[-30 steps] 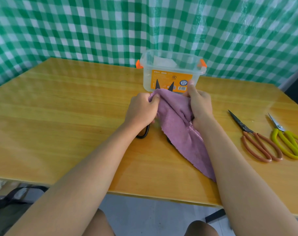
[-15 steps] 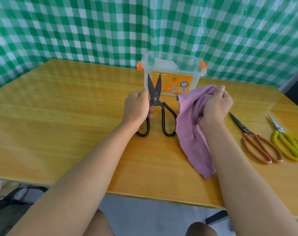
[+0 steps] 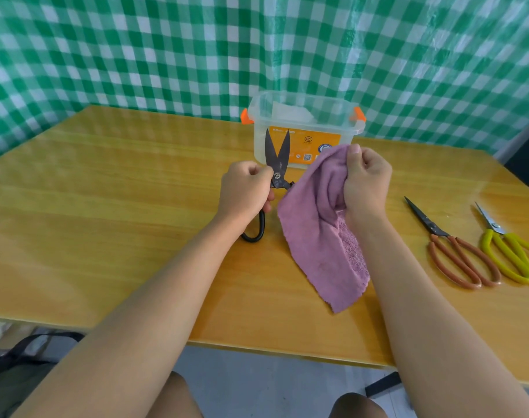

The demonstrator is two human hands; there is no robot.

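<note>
My left hand (image 3: 245, 193) grips black scissors (image 3: 275, 155) by the handles, blades slightly parted and pointing up and away, one handle loop showing below the hand. My right hand (image 3: 367, 184) holds a bunched purple cloth (image 3: 320, 230) just right of the scissors; the cloth hangs down and its lower end lies on the wooden table (image 3: 106, 206). The scissors' right handle is hidden behind the cloth.
A clear plastic box (image 3: 305, 122) with orange clips and an orange label stands behind the hands. Brown-handled scissors (image 3: 456, 254) and yellow-handled scissors (image 3: 510, 254) lie at the right. A green checked curtain (image 3: 196, 49) backs the table. A dark bag (image 3: 21, 357) sits on the floor at left.
The cloth covered the black scissors a second ago. My right hand pulled it off to the right, baring the blades, then moved back close to them. My left hand kept hold of the scissors.
</note>
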